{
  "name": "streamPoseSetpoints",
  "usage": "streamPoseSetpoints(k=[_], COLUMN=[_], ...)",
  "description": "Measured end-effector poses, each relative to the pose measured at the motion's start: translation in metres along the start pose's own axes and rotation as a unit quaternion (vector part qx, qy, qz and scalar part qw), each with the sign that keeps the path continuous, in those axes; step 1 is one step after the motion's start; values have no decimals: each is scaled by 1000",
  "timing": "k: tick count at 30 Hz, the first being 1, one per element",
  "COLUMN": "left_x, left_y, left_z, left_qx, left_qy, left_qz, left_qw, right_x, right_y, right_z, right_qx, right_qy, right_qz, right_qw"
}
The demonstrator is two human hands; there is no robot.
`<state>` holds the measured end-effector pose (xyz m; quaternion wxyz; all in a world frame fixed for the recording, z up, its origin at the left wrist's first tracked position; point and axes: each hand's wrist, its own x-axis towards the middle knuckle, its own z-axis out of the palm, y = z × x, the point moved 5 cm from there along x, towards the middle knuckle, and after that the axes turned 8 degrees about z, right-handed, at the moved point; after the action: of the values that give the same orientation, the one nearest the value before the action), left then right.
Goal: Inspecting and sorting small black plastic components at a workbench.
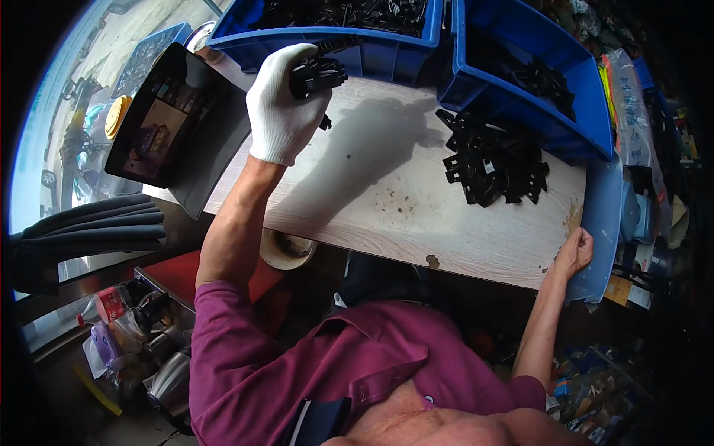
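While the left hand (pixel 286 108), in a white knit glove, closes round a bundle of black plastic parts (pixel 318 76) above the upper left of the table (pixel 476 245), the bare right hand (pixel 574 250) rests with curled fingers at the table's right edge; whether it grips anything, I cannot tell. Thumb and fingers of the glove wrap the bundle, whose dark ends stick out to the right, and a broad shadow falls on the pale wood-grain top beside it.

Right of centre, a loose pile of black clips (pixel 494 163) lies on the table, just below the right-hand blue bin (pixel 520 126), which has more black pieces inside. Another, the left-hand blue bin (pixel 372 58), stands at the top of the frame, also filled with black parts. Just beside the right hand, a pale blue plastic tub (pixel 604 215) runs along the table's right side.

At the upper left, a dark screen (pixel 167 115) leans at a tilt near the gloved hand. Below the table's front edge sits a round cream-coloured container (pixel 286 250), and a metal kettle (pixel 171 383) stands at the lower left.
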<state>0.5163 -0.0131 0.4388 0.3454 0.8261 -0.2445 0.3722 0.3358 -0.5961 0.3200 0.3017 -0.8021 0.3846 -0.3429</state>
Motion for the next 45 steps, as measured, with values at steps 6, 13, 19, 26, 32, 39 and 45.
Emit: streamPoseSetpoints(k=[6,13,19,26,32,39,45], left_x=[-29,-39,-26,20,112,121,135], left_y=[-9,-24,-28,-11,-12,-59,-62], left_z=[37,38,15,-6,32,122,162], left_qx=[179,140,90,33,27,35,157], left_qy=[-167,-185,-111,17,-216,-533,-580], left_qz=[12,-39,-49,76,55,92,7], left_qw=[969,972,989,996,975,840,799], right_x=[1,3,2,1,1,5,-1], right_y=[4,7,3,4,9,16,9], right_z=[0,1,0,-1,-2,-5,-10], right_qx=[24,22,10,12,5,-21,-31], right_qy=[2,4,4,5,12,12,23], right_qz=[7,8,3,14,1,1,32], right_qw=[1000,1000,1000,1000,1000,1000,999])
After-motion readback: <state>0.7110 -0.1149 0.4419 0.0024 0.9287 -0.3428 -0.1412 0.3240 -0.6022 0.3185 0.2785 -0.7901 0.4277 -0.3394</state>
